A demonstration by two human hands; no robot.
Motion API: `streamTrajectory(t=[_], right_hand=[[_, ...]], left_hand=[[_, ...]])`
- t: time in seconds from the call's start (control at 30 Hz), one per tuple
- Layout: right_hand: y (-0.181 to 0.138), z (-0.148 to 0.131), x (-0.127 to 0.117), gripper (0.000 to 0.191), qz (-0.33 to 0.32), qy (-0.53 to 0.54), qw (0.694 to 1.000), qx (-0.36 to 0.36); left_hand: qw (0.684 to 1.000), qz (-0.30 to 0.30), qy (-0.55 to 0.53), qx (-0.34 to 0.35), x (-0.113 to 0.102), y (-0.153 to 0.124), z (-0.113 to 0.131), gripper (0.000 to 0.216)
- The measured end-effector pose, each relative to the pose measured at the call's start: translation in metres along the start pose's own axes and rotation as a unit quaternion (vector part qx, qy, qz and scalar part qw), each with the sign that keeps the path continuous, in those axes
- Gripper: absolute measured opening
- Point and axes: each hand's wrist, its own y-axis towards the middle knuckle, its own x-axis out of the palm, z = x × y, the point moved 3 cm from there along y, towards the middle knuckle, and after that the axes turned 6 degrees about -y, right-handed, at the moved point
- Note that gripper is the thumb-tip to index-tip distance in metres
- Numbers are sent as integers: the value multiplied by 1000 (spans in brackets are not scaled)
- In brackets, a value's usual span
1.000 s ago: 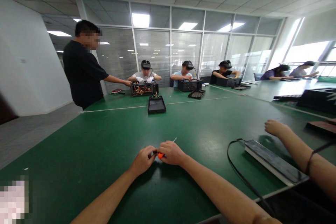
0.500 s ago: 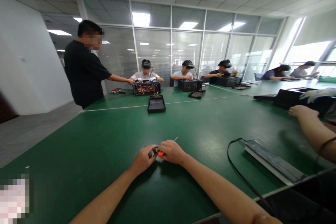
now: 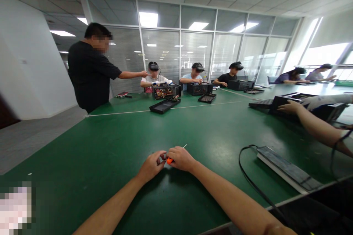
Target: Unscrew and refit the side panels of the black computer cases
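Note:
Both my hands rest together on the green table (image 3: 116, 143) in front of me. My left hand (image 3: 150, 166) is curled, its fingertips at the orange handle end of a small screwdriver (image 3: 169, 160). My right hand (image 3: 180, 158) is wrapped round that screwdriver, whose thin metal shaft (image 3: 184, 146) pokes out past the knuckles, pointing away and to the right. Most of the handle is hidden inside the fingers.
A flat dark power strip (image 3: 286, 170) with a black cable (image 3: 245, 176) lies to my right. A neighbour's arm (image 3: 311, 125) reaches to a black case (image 3: 281, 101). Across the table several seated people work on open black cases (image 3: 165, 90); a standing person (image 3: 89, 69) points.
My hands have stayed put on the screwdriver. The neighbour's arm at right moved away from the power strip to the far black case. The standing person raised an arm, and the far case and tray shifted right.

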Motion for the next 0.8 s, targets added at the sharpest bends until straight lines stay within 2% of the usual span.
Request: streamTrajectory(t=[0.37, 0.6, 0.8], right_hand=[[1, -1, -1, 11, 1, 3, 1000, -5], [1, -1, 1, 12, -1, 1, 1000, -5], [2, -3, 0, 11, 3, 4, 1000, -8]], left_hand=[[1000, 2, 9, 13, 0, 0, 1, 30], [1000, -6, -3, -21, -1, -1, 5, 24], [1000, -5, -16, -20, -2, -1, 6, 24]])
